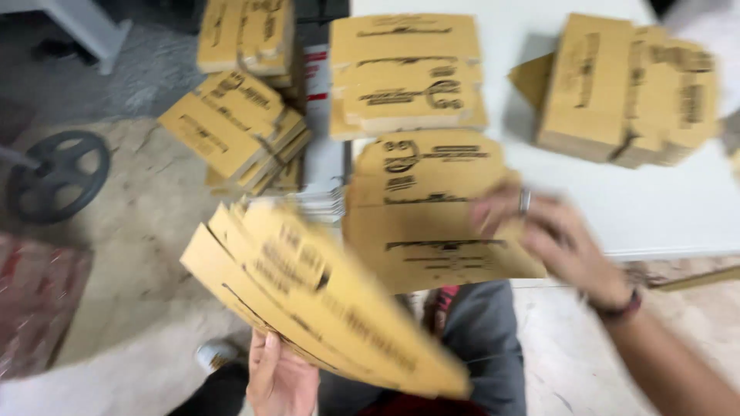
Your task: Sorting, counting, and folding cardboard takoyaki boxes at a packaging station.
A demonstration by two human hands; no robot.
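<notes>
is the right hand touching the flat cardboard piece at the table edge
Touching. The head view shows the right hand with its fingers lying on the edge of the flat cardboard piece, no gap visible despite the motion blur.

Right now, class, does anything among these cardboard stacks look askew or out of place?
Yes: the stack beside the table is fanned and twisted, sheets overhanging. The bundle in the left hand splays too. The right hand touches a flat sheet.

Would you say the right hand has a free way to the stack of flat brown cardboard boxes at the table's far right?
Probably yes: the right hand grips only one flat brown cardboard sheet, and bare white table lies between it and that stack.
</notes>
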